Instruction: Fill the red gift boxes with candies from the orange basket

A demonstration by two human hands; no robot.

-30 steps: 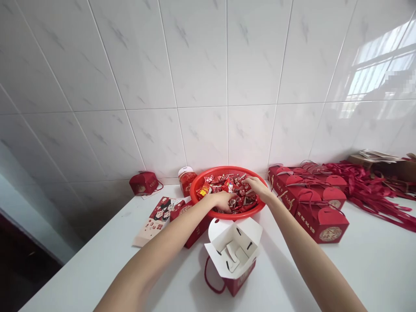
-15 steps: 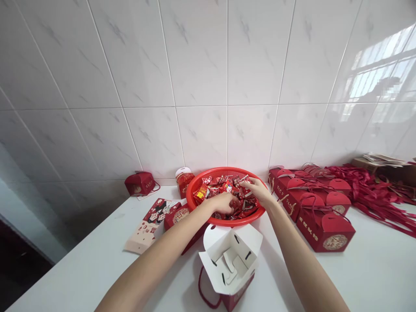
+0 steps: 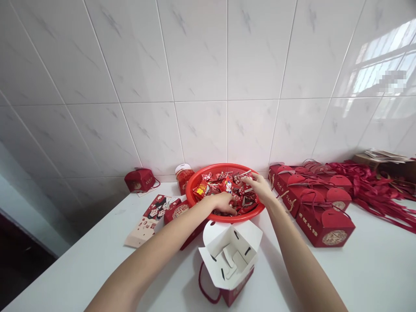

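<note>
A red plastic basket [image 3: 195,170] full of red-wrapped candies [image 3: 227,185] stands against the wall. My left hand [image 3: 224,203] reaches over its near rim, thumb and fingers apart, fingertips among the candies. At the basket's right side my right hand [image 3: 260,188] lies over the candies with its fingers stretched out and touching the wrappers. No candy is lifted clear by either hand. Between my forearms stands a red gift box [image 3: 238,289] with its white inner flaps spread and a cord handle at its left. Its white inside shows, with folded bottom flaps and no candy.
Several closed red gift boxes [image 3: 325,225] stand in rows at right, beside a heap of red ribbons [image 3: 364,184]. At left are a flat printed box [image 3: 149,223], a small closed box [image 3: 139,180] and a red-and-white container [image 3: 184,177]. Another red box [image 3: 175,212] lies partly under my left forearm.
My left hand's fingers have uncurled and spread over the candies. My right hand has shifted slightly, its fingers straighter. The view has tilted a little; the open box stays in place.
</note>
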